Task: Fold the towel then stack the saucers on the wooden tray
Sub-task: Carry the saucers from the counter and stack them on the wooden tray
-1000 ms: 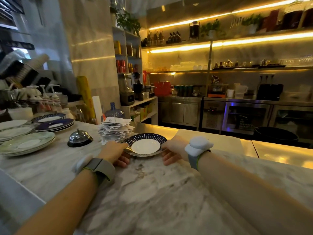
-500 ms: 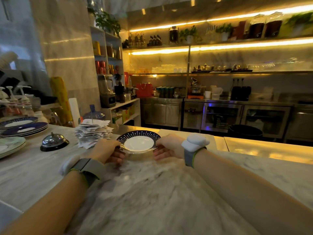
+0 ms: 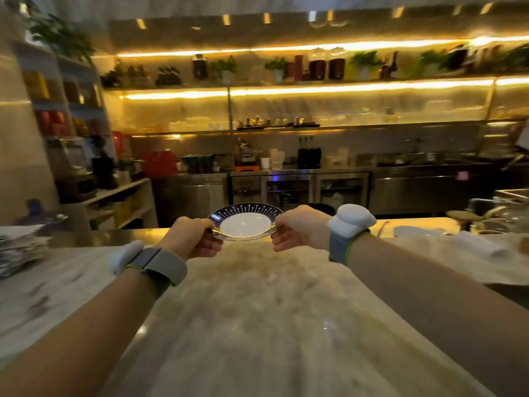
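A saucer (image 3: pixel 245 224) with a dark blue patterned rim and white centre hangs level above the marble counter (image 3: pixel 257 325), held at both sides. My left hand (image 3: pixel 190 237) grips its left edge and my right hand (image 3: pixel 300 227) grips its right edge. A white towel (image 3: pixel 481 245) lies blurred on the counter at the right. No wooden tray is in view.
A pile of paper slips (image 3: pixel 20 247) sits at the counter's left edge. At the right are a pale plate (image 3: pixel 415 232) and some glassware (image 3: pixel 503 216). Beyond the counter stand steel cabinets (image 3: pixel 300 190) and lit shelves. The picture is motion-blurred.
Both hands have lifted the saucer off the counter and carried it to the right; the view has swung right, so the plate stacks and bell have left the frame.
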{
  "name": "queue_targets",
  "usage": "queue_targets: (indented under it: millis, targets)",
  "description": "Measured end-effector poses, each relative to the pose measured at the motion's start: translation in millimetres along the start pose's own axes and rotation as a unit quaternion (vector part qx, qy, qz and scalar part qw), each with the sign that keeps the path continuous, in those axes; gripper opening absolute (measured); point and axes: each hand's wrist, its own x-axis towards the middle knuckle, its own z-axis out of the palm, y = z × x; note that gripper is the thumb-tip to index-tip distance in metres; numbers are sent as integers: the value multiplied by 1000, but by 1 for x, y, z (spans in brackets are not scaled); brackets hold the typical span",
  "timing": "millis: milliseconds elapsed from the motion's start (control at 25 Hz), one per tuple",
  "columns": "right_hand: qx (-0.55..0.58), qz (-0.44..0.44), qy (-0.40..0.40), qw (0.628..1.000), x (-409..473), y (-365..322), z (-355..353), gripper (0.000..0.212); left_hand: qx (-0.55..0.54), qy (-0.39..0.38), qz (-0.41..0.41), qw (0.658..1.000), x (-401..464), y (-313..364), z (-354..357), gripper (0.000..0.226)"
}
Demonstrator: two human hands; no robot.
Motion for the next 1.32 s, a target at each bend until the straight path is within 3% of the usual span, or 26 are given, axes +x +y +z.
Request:
queue_targets:
  millis: [360,520,680,1000,1320]
  targets:
    - [-32,57,186,980,-93,43,-262,19,1,-196,37,980,-73,44,266,38]
    - [-65,98,272,955,-140,66,-353,18,2,-254,52,966,-111,55,364,27]
    - [-111,112,297,942,-184,86,-429,6,8,-312,42,949,-150,66,446,20]
    - [-151,148,364,907,-219,123,-518,16,106,-346,41,931,-195,72,541,17]
    - [-194,168,355,899,-208,136,-530,25,236,-356,94,899,-186,72,561,14]
